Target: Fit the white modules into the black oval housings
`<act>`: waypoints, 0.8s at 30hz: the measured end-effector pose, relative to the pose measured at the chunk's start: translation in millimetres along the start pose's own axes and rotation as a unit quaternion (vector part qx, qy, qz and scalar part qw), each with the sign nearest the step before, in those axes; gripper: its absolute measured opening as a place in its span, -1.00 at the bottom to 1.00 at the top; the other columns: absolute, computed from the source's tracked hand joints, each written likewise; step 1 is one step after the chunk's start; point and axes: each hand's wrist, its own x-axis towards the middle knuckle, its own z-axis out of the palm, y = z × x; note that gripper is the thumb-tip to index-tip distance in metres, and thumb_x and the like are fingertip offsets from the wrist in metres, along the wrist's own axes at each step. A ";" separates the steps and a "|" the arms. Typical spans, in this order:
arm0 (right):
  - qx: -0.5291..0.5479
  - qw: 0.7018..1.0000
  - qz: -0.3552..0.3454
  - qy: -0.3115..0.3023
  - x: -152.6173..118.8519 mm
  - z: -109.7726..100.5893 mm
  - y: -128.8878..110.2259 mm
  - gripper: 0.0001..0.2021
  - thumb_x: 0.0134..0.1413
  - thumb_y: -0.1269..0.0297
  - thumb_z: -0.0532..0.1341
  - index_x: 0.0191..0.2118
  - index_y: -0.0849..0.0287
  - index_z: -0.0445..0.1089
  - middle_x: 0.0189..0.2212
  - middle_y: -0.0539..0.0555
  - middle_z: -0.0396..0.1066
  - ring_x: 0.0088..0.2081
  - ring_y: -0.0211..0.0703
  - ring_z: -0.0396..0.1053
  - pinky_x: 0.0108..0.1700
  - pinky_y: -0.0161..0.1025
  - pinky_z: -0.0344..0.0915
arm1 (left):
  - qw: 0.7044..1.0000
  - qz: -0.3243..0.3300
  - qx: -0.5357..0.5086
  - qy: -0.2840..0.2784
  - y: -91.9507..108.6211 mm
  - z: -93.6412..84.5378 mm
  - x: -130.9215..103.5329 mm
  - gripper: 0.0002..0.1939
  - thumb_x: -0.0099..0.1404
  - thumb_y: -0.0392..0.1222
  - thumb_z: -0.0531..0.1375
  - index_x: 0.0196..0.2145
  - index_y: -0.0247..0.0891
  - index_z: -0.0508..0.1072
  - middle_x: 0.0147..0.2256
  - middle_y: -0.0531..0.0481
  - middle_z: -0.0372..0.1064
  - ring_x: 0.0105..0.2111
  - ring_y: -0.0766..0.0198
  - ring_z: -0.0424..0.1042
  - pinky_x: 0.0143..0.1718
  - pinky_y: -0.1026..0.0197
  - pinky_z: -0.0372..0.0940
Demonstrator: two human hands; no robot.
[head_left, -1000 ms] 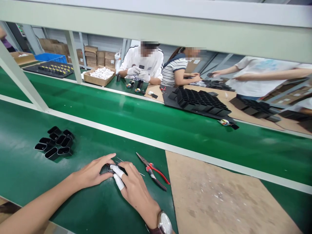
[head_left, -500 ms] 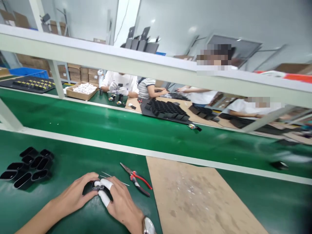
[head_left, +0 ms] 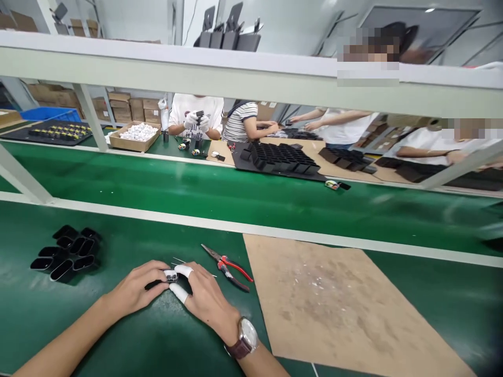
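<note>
Between both hands, low over the green bench, is a small black housing with a whitish part inside its open end. My left hand curls its thumb and fingers around the housing's left side. My right hand, with white covers on thumb and forefinger, pinches at the right end. A thin metal rod lies partly hidden behind the right hand. Long-nose pliers with red and black handles rest just right of that hand. Several black oval sleeves stand in a cluster at the left.
A brown cardboard sheet covers the bench at right. Beyond a white rail runs a green conveyor belt carrying a small wired part. A shelf beam crosses above. Co-workers sit opposite, near a box of white pieces and black trays.
The camera view has shifted, so the bench things appear higher and a little to the right. Both hands keep their hold on the black housing with little visible change.
</note>
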 end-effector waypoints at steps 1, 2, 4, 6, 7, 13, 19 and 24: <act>-0.002 1.000 -0.005 -0.004 0.1 -0.5 -0.6 -0.66 0.37 0.33 0.27 0.17 0.17 0.26 -0.03 0.23 0.50 -0.04 0.08 0.50 0.03 0.06 0.50 | 1.000 0.004 -0.007 0.005 -0.4 0.4 -0.3 -0.78 0.47 -0.37 0.24 0.01 -0.14 0.46 0.05 -0.19 0.49 -0.01 0.15 0.56 0.01 0.16 0.46; -0.004 1.000 -0.007 -0.006 0.2 -1.0 -1.2 -0.66 0.37 0.33 0.27 0.18 0.17 0.26 -0.03 0.23 0.50 -0.03 0.08 0.50 0.03 0.06 0.50 | 1.000 0.007 -0.015 0.009 -0.8 1.0 -0.5 -0.78 0.46 -0.38 0.25 0.00 -0.14 0.47 0.05 -0.18 0.51 -0.02 0.15 0.56 0.00 0.16 0.47; -0.006 1.000 -0.005 -0.004 0.2 -1.9 -2.2 -0.64 0.36 0.29 0.29 0.18 0.17 0.25 -0.02 0.23 0.50 -0.02 0.08 0.50 0.04 0.06 0.51 | 0.999 -0.012 -0.039 0.018 -1.6 2.4 -0.2 -0.82 0.44 -0.37 0.27 -0.06 -0.14 0.51 0.04 -0.17 0.53 -0.04 0.14 0.58 -0.03 0.15 0.48; -0.014 1.000 0.000 0.006 0.5 -2.8 -2.6 -0.61 0.38 0.22 0.29 0.21 0.17 0.24 0.01 0.25 0.49 0.01 0.09 0.50 0.05 0.06 0.51 | 0.990 -0.087 -0.094 0.057 -2.3 3.1 2.5 -0.91 0.40 -0.30 0.33 -0.15 -0.17 0.53 -0.01 -0.15 0.57 -0.07 0.13 0.60 -0.05 0.14 0.49; -0.019 1.000 0.000 0.013 0.7 -3.1 -2.7 -0.60 0.39 0.20 0.27 0.22 0.17 0.23 0.03 0.26 0.48 0.02 0.09 0.50 0.05 0.06 0.51 | 0.976 -0.143 -0.142 0.085 -2.8 2.5 4.9 -0.91 0.38 -0.24 0.36 -0.19 -0.19 0.53 -0.08 -0.13 0.59 -0.12 0.13 0.61 -0.08 0.14 0.51; -0.069 0.996 -0.040 0.043 1.7 -1.0 -4.3 -0.79 0.46 0.37 0.13 0.13 0.20 0.32 -0.05 0.21 0.51 -0.06 0.01 0.48 -0.01 0.01 0.48 | 0.786 -0.368 -0.456 0.196 -3.4 -12.0 21.9 -0.66 0.26 -0.02 0.47 -0.24 -0.29 0.49 -0.33 -0.04 0.58 -0.37 0.26 0.59 -0.24 0.21 0.56; -0.165 0.985 -0.051 0.001 0.9 2.2 -1.5 -0.80 0.41 0.47 0.11 0.02 0.22 0.43 -0.08 0.21 0.47 -0.12 0.02 0.39 -0.10 -0.02 0.40 | 0.749 -0.381 -0.493 0.225 -0.2 -14.9 26.0 -0.62 0.19 -0.06 0.54 -0.25 -0.32 0.50 -0.34 -0.05 0.60 -0.37 0.27 0.61 -0.27 0.28 0.58; -0.304 0.951 0.043 -0.042 3.8 -4.4 3.2 -0.78 0.34 0.50 0.13 0.00 0.32 0.46 -0.13 0.28 0.44 -0.14 0.10 0.34 -0.09 0.04 0.36 | 0.753 -0.385 -0.468 0.256 0.7 -16.2 25.9 -0.57 0.11 -0.09 0.58 -0.20 -0.31 0.52 -0.31 -0.01 0.58 -0.33 0.21 0.64 -0.25 0.21 0.62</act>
